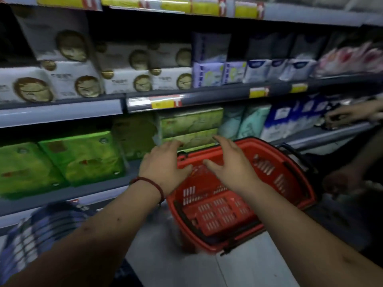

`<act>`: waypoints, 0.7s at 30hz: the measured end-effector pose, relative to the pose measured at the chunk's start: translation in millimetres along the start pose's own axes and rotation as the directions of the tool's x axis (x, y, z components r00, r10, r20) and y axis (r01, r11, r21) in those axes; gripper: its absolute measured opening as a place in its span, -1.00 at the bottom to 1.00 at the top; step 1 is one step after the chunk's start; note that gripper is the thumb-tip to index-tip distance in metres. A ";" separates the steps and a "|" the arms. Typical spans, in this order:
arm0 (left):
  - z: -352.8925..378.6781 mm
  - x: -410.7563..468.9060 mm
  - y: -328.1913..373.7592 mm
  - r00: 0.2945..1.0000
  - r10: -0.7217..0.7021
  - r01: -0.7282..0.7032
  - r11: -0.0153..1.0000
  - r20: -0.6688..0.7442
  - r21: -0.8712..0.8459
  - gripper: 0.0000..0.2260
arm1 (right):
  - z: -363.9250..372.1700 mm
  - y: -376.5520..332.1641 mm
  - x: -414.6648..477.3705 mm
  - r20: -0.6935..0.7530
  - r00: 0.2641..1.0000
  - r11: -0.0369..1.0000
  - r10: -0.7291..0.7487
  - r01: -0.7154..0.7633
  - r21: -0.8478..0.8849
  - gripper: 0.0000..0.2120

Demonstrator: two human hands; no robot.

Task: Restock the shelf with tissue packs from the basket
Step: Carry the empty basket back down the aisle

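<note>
1. Over the red basket, close in front of the lower shelf, I have my left hand and right hand side by side, a gap between them.
2. Fingers on both hands are spread wide and hold nothing. The tips are near the tissue packs; I cannot tell if they touch.
3. My guess at why: the hands are set apart to bracket a pack and square up the stack.
4. The basket sits right below the shelf edge, which keeps the carry short. I see no packs inside, so the restock is likely near done.
5. The packs are two pale-green, film-wrapped blocks, one stacked on the other, on the lower shelf. Mint packs are just beside them. The print is too blurred to read.
</note>
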State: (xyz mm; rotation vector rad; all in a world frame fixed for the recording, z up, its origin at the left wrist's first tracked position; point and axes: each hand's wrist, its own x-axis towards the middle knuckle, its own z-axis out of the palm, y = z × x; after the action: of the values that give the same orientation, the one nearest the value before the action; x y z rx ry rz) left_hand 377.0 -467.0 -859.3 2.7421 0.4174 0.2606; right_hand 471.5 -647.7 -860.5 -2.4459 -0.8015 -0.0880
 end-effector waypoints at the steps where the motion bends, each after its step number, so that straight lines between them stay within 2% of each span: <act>1: 10.4 3.0 8.5 1.000 -0.003 0.003 1.000 0.024 0.005 -0.35 | -5.4 15.3 -3.1 -0.002 0.999 0.999 0.033 -0.033 -0.004 -0.28; 4: 41.7 6.1 27.4 0.994 -0.081 0.073 0.993 0.076 0.097 -0.39 | -19.2 57.2 -11.1 0.001 0.991 0.991 0.133 -0.133 -0.021 -0.26; 6: 61.8 3.8 27.6 0.957 -0.266 0.246 0.956 0.119 0.161 -0.33 | -26.3 83.0 -15.8 -0.004 0.981 0.981 0.195 -0.195 -0.021 -0.24; 8: 84.3 0.3 13.1 0.858 -0.487 0.469 0.873 0.163 0.136 -0.26 | -31.8 105.6 -18.9 -0.008 0.969 0.968 0.248 -0.249 -0.027 -0.24; 10: 108.6 -5.9 -7.0 0.766 -0.593 0.613 0.790 0.248 -0.007 -0.28 | -33.0 124.4 -21.2 -0.007 0.955 0.954 0.298 -0.298 -0.041 -0.23; 13: 128.0 -12.3 -25.7 0.727 -0.615 0.677 0.717 0.306 -0.166 -0.41 | -28.7 142.3 -21.4 0.010 0.940 0.939 0.341 -0.341 -0.042 -0.23; 16: 122.4 -10.3 -44.3 0.742 -0.621 0.662 0.738 0.254 -0.131 -0.54 | -21.3 153.1 -20.0 0.029 0.930 0.928 0.367 -0.365 -0.071 -0.23; 18: 111.1 -11.0 -63.6 0.727 -0.650 0.679 0.728 0.220 -0.092 -0.59 | -16.4 159.1 -18.2 0.034 0.921 0.918 0.387 -0.382 -0.107 -0.24; 21: 94.9 -17.6 -100.4 0.643 -0.750 0.764 0.643 0.155 -0.055 -0.58 | -6.3 168.2 -14.6 0.045 0.906 0.901 0.422 -0.413 -0.133 -0.31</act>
State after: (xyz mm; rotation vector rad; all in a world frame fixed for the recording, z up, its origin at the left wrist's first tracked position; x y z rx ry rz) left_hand 356.9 -412.8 -986.0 2.1903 1.4147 -0.1065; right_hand 555.0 -770.7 -940.9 -2.6938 -0.2887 0.1195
